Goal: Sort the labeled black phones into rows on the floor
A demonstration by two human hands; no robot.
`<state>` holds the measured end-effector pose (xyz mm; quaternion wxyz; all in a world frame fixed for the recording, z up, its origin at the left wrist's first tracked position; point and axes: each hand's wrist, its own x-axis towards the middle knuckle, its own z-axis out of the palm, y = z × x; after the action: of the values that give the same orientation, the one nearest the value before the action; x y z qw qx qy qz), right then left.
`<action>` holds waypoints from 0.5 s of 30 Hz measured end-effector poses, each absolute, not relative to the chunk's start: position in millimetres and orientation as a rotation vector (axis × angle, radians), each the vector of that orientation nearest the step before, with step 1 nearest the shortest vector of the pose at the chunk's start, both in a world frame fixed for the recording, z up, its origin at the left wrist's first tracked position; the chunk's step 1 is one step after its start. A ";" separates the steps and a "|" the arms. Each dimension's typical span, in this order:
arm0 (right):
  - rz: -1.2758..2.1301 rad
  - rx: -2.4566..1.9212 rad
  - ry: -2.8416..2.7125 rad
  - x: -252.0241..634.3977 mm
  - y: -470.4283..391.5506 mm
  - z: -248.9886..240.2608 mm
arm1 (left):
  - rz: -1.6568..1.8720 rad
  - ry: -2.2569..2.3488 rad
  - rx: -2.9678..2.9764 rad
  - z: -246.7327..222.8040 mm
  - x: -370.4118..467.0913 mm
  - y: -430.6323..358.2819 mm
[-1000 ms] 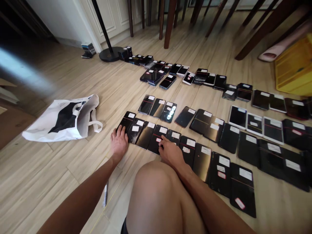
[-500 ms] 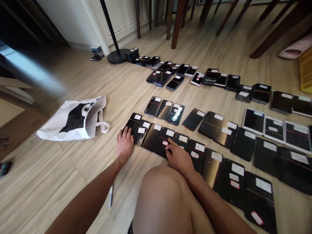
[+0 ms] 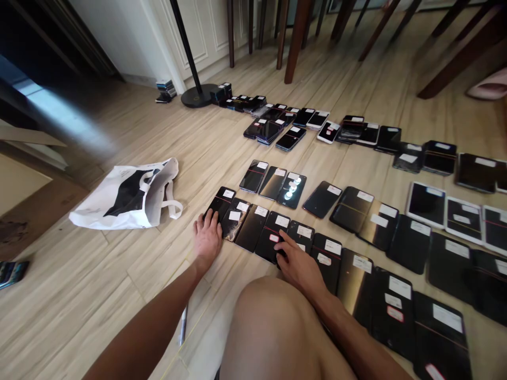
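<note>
In the head view my left hand (image 3: 208, 235) lies flat with its fingers apart over the near end of a black phone (image 3: 224, 196), the leftmost of the front row. Beside it are a phone with a cracked-looking, pale lower end (image 3: 230, 227) and a plain dark phone (image 3: 251, 232). My right hand (image 3: 298, 259) rests on the row, fingers apart and slightly bent. Its fingertips touch or hover over a black phone with a red band (image 3: 266, 245) and the labelled phone (image 3: 295, 228) to its right. Its palm hides their lower parts.
More labelled phones (image 3: 322, 199) and tablets (image 3: 425, 203) lie in rows beyond. To the left are a white bag (image 3: 95, 206), a cardboard box (image 3: 39, 211) and a pen (image 3: 182, 324). A lamp base (image 3: 198, 96) and table legs (image 3: 299, 42) stand at the back.
The view has shifted slightly, so everything sits a little further right. My right hand's fingers have spread from a more curled, pointing pose. My left hand stays on the leftmost phone.
</note>
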<state>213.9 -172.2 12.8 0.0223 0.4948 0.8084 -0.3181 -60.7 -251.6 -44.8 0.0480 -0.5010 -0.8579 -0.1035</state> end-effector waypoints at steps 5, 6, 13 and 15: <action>-1.031 1.551 2.508 215.9 -172.9 9.8 | -0.303 -2.610 -1.537 -44.5 -60.4 -252.1; -1.043 1.550 2.508 216.4 -173.3 9.8 | -0.306 -2.607 -1.538 -44.3 -60.3 -252.4; -1.118 1.552 2.534 225.4 -179.6 13.9 | -0.347 -2.596 -1.552 -40.5 -58.2 -253.6; -1.112 1.597 2.512 230.2 -182.1 17.8 | -0.357 -2.591 -1.556 -39.7 -57.4 -253.7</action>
<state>230.2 -182.1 17.8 -0.0179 0.5025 0.7904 -0.3498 -57.4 -253.7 -39.7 0.0493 -0.5106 -0.8504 -0.1171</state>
